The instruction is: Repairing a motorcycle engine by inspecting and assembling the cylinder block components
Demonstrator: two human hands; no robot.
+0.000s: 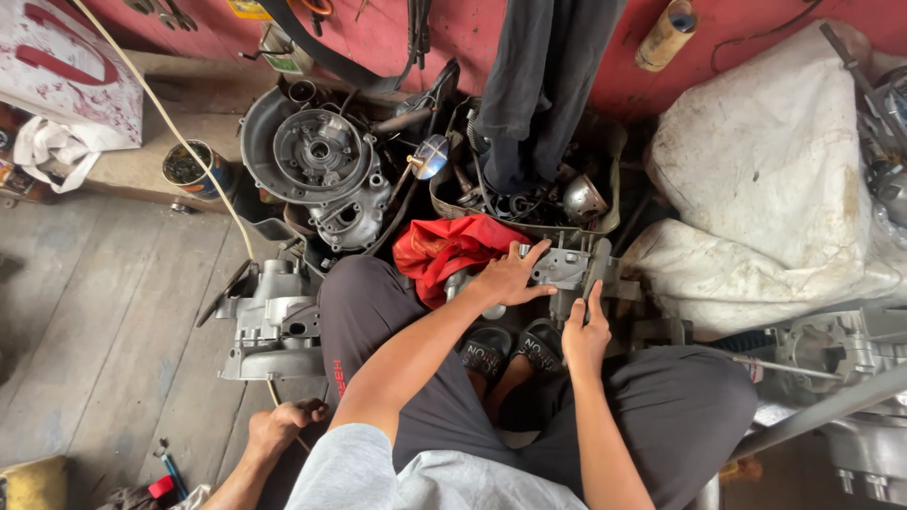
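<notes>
Both hands rest on a grey metal part (565, 269): left hand (510, 279) spread, right hand (586, 335) apparently gripping; red rag (444, 247) beside.

The wooden floor (104, 312) on the left is open; engine parts (316, 165), a red cloth (444, 247) and a white sack (775, 161) crowd ahead

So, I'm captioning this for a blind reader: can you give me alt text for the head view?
Seen from above, a seated person's left hand and right hand rest on a grey metal engine part beside a crumpled red cloth. Round grey engine casings lie ahead against a red wall, and another person's hand rests on the wooden plank floor.
</notes>
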